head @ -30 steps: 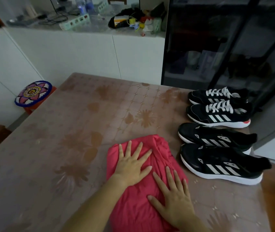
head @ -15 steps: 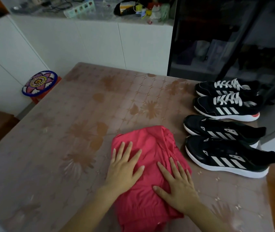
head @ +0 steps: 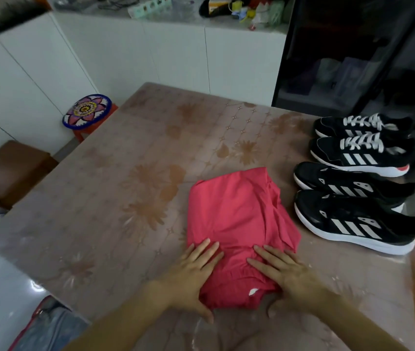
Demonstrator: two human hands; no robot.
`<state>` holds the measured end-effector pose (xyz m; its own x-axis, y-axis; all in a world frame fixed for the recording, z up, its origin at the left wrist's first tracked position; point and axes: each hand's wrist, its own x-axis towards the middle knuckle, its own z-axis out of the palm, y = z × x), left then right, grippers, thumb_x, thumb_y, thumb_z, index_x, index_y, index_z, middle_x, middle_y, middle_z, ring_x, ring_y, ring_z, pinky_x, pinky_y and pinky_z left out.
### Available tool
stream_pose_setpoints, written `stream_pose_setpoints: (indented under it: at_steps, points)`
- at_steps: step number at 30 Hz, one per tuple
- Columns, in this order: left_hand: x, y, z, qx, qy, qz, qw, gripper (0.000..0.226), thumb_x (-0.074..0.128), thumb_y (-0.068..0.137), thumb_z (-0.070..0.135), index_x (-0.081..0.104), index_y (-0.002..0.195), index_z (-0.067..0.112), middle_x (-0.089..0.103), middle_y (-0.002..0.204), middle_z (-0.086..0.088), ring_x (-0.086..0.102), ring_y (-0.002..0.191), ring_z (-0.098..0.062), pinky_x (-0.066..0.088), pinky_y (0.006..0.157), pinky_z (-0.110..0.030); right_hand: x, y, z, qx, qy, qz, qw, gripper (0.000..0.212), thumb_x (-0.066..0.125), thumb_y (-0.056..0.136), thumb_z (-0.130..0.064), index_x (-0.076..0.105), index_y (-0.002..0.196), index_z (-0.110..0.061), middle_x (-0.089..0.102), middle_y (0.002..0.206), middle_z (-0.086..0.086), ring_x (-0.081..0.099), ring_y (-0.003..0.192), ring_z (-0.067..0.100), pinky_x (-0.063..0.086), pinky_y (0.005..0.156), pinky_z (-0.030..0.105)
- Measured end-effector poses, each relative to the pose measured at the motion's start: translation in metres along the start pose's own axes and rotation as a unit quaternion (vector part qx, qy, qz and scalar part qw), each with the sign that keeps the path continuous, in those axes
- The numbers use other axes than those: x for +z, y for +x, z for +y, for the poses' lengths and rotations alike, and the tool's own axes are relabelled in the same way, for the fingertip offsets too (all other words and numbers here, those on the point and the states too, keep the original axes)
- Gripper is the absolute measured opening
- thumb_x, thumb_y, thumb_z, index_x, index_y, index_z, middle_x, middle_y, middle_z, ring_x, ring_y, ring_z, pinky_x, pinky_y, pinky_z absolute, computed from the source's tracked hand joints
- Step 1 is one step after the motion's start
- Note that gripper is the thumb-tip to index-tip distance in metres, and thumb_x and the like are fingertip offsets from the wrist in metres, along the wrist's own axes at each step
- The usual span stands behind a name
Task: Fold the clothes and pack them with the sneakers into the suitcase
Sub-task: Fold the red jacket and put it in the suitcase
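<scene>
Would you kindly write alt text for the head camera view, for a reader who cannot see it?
A person's left hand and right hand press flat on the near end of a folded red garment on a floral-patterned table. Four black sneakers stand in a row to its right.

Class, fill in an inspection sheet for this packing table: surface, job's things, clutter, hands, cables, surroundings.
Surface: glossy flower-patterned table.
Job's things: folded red garment near the front edge; four black sneakers in a row on its right.
Clutter: mixed small items on the far counter.
Hands: left hand and right hand flat on the garment's near end, fingers straight.
Cables: nothing clearly seen.
Surroundings: white cabinets, dark glass cabinet, flower-topped stool, brown seat.
</scene>
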<state>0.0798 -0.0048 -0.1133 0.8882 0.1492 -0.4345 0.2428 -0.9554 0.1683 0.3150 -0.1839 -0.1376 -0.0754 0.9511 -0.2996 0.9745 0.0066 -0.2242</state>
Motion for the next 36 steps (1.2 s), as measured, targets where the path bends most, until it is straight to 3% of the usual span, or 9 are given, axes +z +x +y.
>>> stream_pose_setpoints:
  at_steps: [4,11,17,19,22,26,31,34,36]
  points:
    - [0.000,0.000,-0.002,-0.010,0.000,0.010,1.000,0.136,0.052,0.049,0.087,-0.016,0.148,0.022,-0.027,0.152,0.003,-0.032,0.139,-0.018,-0.013,0.116,-0.043,-0.011,0.006,0.001,-0.012,0.043,0.021,0.999,0.100,0.037,0.057,-0.079,0.020,0.147,-0.039,0.050,0.139,-0.009,0.056,0.118,0.011,0.049,0.088,0.028]
    - [0.001,-0.018,0.015,-0.051,-0.124,0.088,0.987,0.123,0.025,0.055,0.097,-0.003,0.151,0.026,-0.014,0.157,0.006,-0.022,0.143,-0.013,-0.003,0.119,-0.044,-0.015,0.009,-0.004,-0.038,0.010,0.163,0.986,0.054,0.041,0.066,-0.030,0.067,0.113,-0.027,0.070,0.109,-0.004,0.070,0.085,0.015,0.057,0.065,0.023]
    - [-0.019,0.018,0.014,-0.321,-0.446,0.310,0.776,0.082,0.061,0.085,0.046,0.025,0.147,0.007,0.032,0.150,-0.014,0.033,0.138,-0.023,0.026,0.113,-0.031,-0.035,0.002,-0.003,0.047,0.168,0.095,0.980,0.089,0.043,0.058,-0.090,0.054,0.129,-0.038,0.039,0.139,-0.019,0.038,0.126,0.003,0.030,0.110,0.031]
    - [-0.020,0.032,0.005,-0.351,-0.473,0.293,0.753,0.084,0.069,0.082,0.034,0.025,0.146,0.002,0.038,0.146,-0.016,0.039,0.135,-0.026,0.029,0.112,-0.033,-0.040,0.012,0.003,0.156,0.288,0.216,0.920,0.082,0.040,0.064,-0.086,0.060,0.123,-0.032,0.046,0.135,-0.010,0.041,0.126,0.008,0.031,0.110,0.031]
    - [-0.013,0.044,-0.003,-0.394,-0.464,0.276,0.743,0.090,0.069,0.069,0.051,0.035,0.139,0.005,0.052,0.134,-0.014,0.051,0.124,-0.028,0.041,0.104,-0.040,-0.046,0.043,0.011,0.311,0.338,0.244,0.854,0.090,0.046,0.069,-0.081,0.046,0.137,-0.022,0.047,0.137,0.013,0.043,0.127,0.029,0.036,0.108,0.042]
    - [-0.013,0.054,-0.002,-0.431,-0.484,0.254,0.718,0.066,0.072,0.076,0.041,0.047,0.124,0.004,0.061,0.119,-0.013,0.060,0.109,-0.030,0.048,0.092,-0.036,-0.044,0.066,0.004,0.395,0.281,0.131,0.865,0.090,0.059,0.077,-0.065,0.021,0.148,-0.023,0.034,0.141,0.020,0.031,0.131,0.040,0.028,0.107,0.048]
    - [-0.009,0.035,-0.022,-0.426,-0.495,0.236,0.719,0.050,0.075,0.073,0.028,0.057,0.115,0.007,0.066,0.110,-0.013,0.064,0.100,-0.026,0.050,0.087,-0.037,-0.039,0.050,-0.029,0.302,0.244,0.074,0.919,0.086,0.063,0.079,-0.057,0.026,0.143,-0.013,0.046,0.130,0.015,0.046,0.122,0.033,0.039,0.100,0.037]
    - [-0.008,0.004,-0.043,-0.422,-0.460,0.227,0.747,0.049,0.073,0.072,0.023,0.058,0.115,0.007,0.066,0.106,-0.010,0.063,0.096,-0.021,0.048,0.081,-0.030,-0.037,0.034,-0.057,0.234,0.286,-0.001,0.929,0.103,0.054,0.063,-0.082,0.034,0.140,-0.017,0.052,0.128,0.003,0.052,0.117,0.023,0.042,0.096,0.030]
    - [-0.009,-0.015,-0.053,-0.423,-0.454,0.203,0.757,0.041,0.071,0.075,0.017,0.058,0.113,0.009,0.066,0.101,-0.006,0.062,0.090,-0.018,0.043,0.074,-0.025,-0.042,0.031,-0.067,0.230,0.215,0.095,0.944,0.083,0.047,0.067,-0.079,0.048,0.128,-0.022,0.054,0.114,-0.002,0.056,0.108,0.022,0.047,0.088,0.033]
